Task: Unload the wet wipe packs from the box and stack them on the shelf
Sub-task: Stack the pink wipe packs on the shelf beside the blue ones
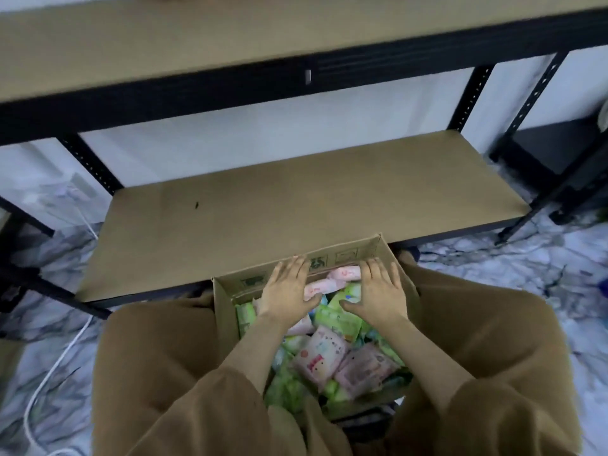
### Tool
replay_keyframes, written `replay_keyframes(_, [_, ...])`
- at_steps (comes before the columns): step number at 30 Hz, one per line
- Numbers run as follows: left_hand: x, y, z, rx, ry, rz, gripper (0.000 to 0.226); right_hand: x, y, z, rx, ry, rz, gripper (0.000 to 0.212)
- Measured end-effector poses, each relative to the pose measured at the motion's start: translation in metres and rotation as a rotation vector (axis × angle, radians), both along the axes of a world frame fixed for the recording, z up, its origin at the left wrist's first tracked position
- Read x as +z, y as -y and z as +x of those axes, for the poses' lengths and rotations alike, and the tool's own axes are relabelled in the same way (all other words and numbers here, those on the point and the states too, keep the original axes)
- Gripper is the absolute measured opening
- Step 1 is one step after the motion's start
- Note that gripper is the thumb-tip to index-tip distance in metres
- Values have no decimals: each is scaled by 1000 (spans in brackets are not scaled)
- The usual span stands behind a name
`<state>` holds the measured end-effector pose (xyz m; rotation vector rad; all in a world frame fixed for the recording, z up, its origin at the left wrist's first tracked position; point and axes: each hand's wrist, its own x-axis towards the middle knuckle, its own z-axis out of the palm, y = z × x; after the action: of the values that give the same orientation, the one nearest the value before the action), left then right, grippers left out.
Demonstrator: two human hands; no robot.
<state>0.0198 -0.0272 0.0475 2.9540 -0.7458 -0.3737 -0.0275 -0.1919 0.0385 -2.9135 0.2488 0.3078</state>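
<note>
Two hands: the left hand point(289, 289) and the right hand point(383, 291) lie palm down, side by side, over the far end of the box. The fingers point(297, 268) are straight and a little spread, and neither hand has closed on anything.
Packs: the wet wipe packs point(324, 353), pink and green, lie jumbled in the box, under the fingers and back toward the wrists. Two pink ones show in the gap between the hands.
Box: the cardboard box point(348, 255) sits between the person's knees, with its far wall just beyond the fingertips.
Step in hand: probably gathering a first batch from the far end.
How to do it well: curl the fingers under a few packs that lie flat together. Squeeze them from both sides so the slick wrappers cannot slide apart. Lift them level over the far wall rather than dragging them across it.
Shelf: the lower board point(296, 205) begins right past the fingertips, beyond the box wall. No pack lies on its visible part, so the task looks barely begun. An upper board point(197, 44) hangs higher and farther off.
Floor: the marbled floor point(493, 274) spreads to either side of the hands. A white cable point(54, 370) runs well off to the left of the left fingers.
Clothing: brown fabric point(158, 357) covers both knees, close behind the wrists.
</note>
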Motion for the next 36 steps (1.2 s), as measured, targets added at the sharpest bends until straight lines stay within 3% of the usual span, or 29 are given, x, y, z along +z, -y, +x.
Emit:
replay_keyframes(9, [-90, -1, -25, 98, -299, -37, 72, -84, 3, -9, 44, -325, 11, 85])
replay_keyframes(17, [-147, 16, -48, 301, -522, -29, 91, -139, 18, -28, 324, -708, 59, 74])
replay_keyframes(20, [-163, 23, -60, 400, -552, -41, 106, -151, 17, -34, 384, -732, 74, 65])
replay_keyframes(22, [-172, 25, -68, 421, -560, -9, 111, -155, 15, -34, 400, -765, 91, 71])
replay_keyframes(26, [-183, 18, -70, 447, -486, -73, 99, -151, 13, -25, 386, -818, 162, 76])
replay_keyframes(30, [-184, -4, -49, 368, -493, -195, 90, -142, 13, 4, 353, -928, 274, 43])
replay_keyframes(33, [-182, -28, -35, 290, -520, -153, 91, -141, 17, 21, 324, -1011, 342, 24])
replay_keyframes(36, [-185, -40, -32, 321, -530, -118, 95, -151, 25, 18, 107, -717, 260, 32])
